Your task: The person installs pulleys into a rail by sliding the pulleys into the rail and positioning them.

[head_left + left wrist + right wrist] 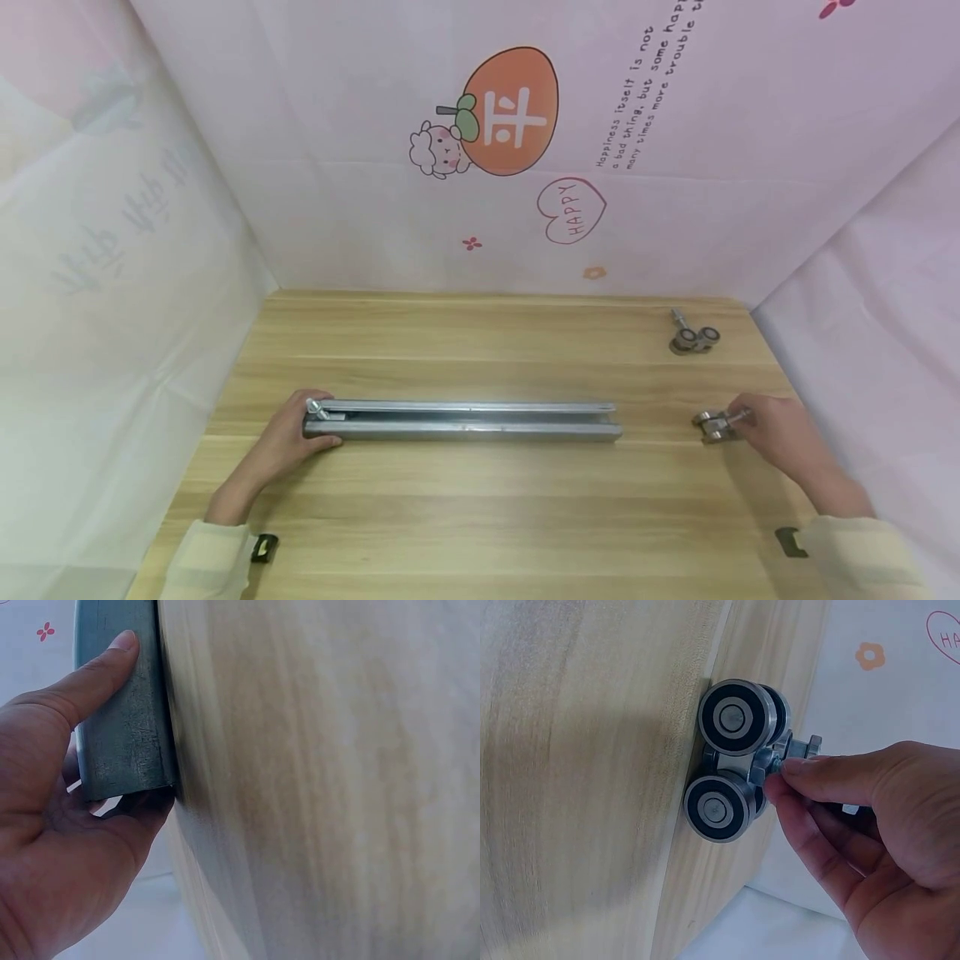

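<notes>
A long silver metal rail (480, 430) with a slot along its top lies across the wooden table. My left hand (288, 429) grips its left end, thumb (112, 671) along the near side wall. A bolt (317, 408) sticks up out of the slot there; whatever it joins inside the channel is mostly hidden. Off the rail's right end, my right hand (783, 437) pinches the bolt of a roller trolley (731, 761) between thumb and fingers. This trolley has steel wheels with black rings, standing low at the tabletop, apart from the rail.
Another roller trolley (693, 340) lies at the back right of the table (480, 508), its bolt pointing away. Printed cloth walls (360, 225) close off the back and both sides. Small black clips (264, 547) show beside each sleeve.
</notes>
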{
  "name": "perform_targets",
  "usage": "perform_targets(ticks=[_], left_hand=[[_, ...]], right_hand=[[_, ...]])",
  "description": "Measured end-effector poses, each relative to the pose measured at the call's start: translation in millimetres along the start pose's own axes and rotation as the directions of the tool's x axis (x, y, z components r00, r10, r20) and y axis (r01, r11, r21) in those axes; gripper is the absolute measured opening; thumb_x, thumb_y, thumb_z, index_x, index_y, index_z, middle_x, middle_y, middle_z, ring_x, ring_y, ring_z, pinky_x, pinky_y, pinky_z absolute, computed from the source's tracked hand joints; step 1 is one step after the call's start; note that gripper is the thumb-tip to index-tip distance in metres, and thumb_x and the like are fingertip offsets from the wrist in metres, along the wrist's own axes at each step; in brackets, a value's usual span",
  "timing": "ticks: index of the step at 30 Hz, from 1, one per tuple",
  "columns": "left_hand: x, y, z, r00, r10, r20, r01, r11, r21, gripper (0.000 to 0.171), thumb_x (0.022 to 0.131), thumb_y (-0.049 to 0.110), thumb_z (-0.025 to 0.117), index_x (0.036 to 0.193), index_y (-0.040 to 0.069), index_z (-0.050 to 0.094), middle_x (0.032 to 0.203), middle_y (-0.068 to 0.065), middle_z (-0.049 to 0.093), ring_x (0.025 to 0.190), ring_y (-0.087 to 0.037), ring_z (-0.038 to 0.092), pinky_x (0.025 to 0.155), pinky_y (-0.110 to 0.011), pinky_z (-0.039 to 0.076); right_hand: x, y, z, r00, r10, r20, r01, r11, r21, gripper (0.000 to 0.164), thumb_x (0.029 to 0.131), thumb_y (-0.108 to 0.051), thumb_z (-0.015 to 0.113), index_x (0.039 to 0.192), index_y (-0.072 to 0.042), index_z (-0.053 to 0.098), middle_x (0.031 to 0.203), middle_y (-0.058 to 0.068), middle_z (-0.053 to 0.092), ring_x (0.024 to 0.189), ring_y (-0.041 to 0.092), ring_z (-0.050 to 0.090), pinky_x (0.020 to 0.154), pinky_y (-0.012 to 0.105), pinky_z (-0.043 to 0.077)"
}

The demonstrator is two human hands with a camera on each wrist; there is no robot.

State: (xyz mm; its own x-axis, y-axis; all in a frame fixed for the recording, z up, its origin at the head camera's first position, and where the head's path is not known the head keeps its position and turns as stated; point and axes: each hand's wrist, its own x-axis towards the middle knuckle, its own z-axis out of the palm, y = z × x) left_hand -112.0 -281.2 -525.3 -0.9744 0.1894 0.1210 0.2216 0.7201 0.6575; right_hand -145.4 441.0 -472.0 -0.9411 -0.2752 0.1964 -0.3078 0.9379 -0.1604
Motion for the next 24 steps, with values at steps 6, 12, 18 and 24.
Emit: perform_targets(ticks=[6,12,18,24], left_hand=[[0.4,1.1,-0.7,1.0,-0.007,0.001,0.007,1.0,0.006,0.065,0.072,0.018,0.084,0.125,-0.001,0.054,0.126,-0.023,0.055,0.113,-0.039,0.054,0.096,-0.057,0.042],[0.5,1.0,-0.5,1.0,-0.008,0.0,0.008,1.0,0.005,0.065,0.072,0.018,0.084,0.126,0.0,0.054,0.126,-0.022,0.055,0.113,-0.039,0.054,0.096,-0.057,0.042],[1.3,0.2,0.8,1.0,-0.005,-0.005,0.005,1.0,0.003,0.065,0.071,0.018,0.084,0.125,0.0,0.054,0.125,-0.022,0.055,0.113,-0.039,0.054,0.096,-0.056,0.042],[1.3,0.6,0.6,1.0,-0.009,-0.002,0.009,1.0,0.004,0.064,0.071,0.018,0.084,0.125,0.0,0.054,0.125,-0.022,0.055,0.113,-0.038,0.054,0.096,-0.056,0.042]], right_hand=[[0.2,1.0,0.1,1.0,-0.017,-0.007,0.017,1.0,-0.002,0.016,0.067,-0.001,0.078,0.08,-0.005,0.071,0.074,0.009,0.072,0.061,0.026,0.064,0.056,0.046,0.053],[0.2,1.4,-0.6,1.0,-0.014,0.001,0.014,1.0,0.005,0.014,0.068,-0.001,0.078,0.08,-0.006,0.071,0.074,0.008,0.072,0.063,0.027,0.065,0.058,0.048,0.053],[-0.6,2.7,-0.1,1.0,-0.017,0.004,0.017,1.0,0.008,0.014,0.069,-0.002,0.078,0.08,-0.006,0.07,0.074,0.008,0.072,0.063,0.026,0.065,0.059,0.048,0.053],[-0.4,4.9,-0.5,0.999,-0.051,-0.011,0.051,0.999,0.013,0.014,0.068,-0.001,0.077,0.08,-0.006,0.07,0.074,0.008,0.072,0.063,0.027,0.065,0.058,0.048,0.054]])
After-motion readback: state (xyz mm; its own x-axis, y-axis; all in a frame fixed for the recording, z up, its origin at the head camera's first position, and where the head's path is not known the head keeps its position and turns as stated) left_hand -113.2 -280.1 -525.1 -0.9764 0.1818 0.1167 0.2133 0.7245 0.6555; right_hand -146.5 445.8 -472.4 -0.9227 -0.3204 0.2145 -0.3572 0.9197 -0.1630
